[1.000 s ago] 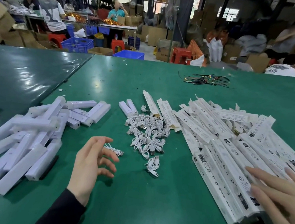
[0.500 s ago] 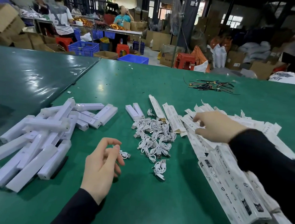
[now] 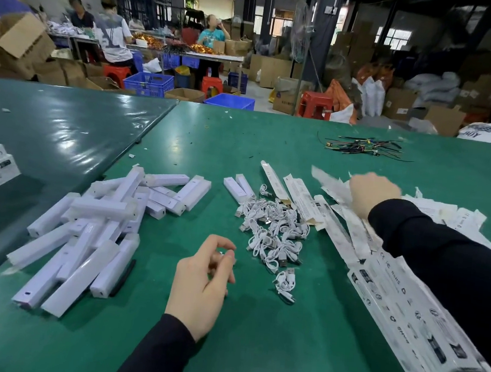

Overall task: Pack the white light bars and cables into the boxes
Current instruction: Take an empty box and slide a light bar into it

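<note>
Gripping a flat box (image 3: pixel 332 183), right hand (image 3: pixel 372 194) nears table's far edge.

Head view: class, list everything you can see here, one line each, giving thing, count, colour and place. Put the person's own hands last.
Table: one, green, fills the foreground.
Light bars: a heap, too many to count, white, left of centre.
Cables: a pile of coiled ones, white, centre.
Boxes: a spread of flat long ones, white with dark print, right.
Wires: one loose bundle, dark, far right on the table.
Crates: several, blue, on the floor behind.
Stools: several, red, behind.
Cartons: many, brown, background.
Workers: a few, at a far table.
Left hand: fingers curled round a small white thing, probably a cable.
Right hand: grips a box in the spread.
</note>
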Action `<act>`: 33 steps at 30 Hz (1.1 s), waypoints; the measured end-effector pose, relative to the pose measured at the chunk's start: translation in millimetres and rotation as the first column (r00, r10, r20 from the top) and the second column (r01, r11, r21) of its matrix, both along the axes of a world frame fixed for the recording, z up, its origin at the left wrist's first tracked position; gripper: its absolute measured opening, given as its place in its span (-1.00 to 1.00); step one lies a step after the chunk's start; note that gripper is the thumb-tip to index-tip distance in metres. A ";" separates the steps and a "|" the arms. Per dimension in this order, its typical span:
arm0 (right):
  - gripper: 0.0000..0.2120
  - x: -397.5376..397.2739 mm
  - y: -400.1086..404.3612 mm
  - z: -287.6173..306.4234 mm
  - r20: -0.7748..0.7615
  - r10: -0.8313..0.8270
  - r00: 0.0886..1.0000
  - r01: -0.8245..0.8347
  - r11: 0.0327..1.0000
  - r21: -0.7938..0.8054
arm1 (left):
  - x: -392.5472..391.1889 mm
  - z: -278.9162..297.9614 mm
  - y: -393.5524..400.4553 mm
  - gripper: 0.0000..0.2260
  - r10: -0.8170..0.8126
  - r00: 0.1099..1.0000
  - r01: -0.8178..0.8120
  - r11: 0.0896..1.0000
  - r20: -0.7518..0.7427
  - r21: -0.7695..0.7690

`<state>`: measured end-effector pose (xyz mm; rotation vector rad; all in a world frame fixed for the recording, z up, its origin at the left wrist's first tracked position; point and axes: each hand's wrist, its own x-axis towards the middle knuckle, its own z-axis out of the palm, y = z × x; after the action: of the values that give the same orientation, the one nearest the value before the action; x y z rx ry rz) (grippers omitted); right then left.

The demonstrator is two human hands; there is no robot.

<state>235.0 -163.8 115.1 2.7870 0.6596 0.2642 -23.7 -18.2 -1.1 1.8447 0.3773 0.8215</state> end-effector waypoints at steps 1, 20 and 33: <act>-0.92 -5.7 2.9 8.6 0.094 0.014 0.995 -0.024 0.993 0.113 | -0.1 1.2 -1.0 -0.88 -0.005 1.000 0.005 0.999 0.005 -0.037; -0.66 -191.4 15.4 -93.8 -0.464 0.886 0.017 0.527 0.386 0.757 | 1.2 17.7 15.9 -0.70 -0.109 0.970 0.242 0.549 0.219 -0.800; -0.76 -193.0 10.0 -87.6 -0.378 0.909 -0.178 0.652 0.396 0.646 | -3.9 24.5 9.5 -0.58 -0.322 0.927 0.338 0.495 0.193 -0.801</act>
<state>42.0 -153.8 27.5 2.6758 1.7702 -3.1896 -27.6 -8.7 23.4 0.9421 0.3008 0.2736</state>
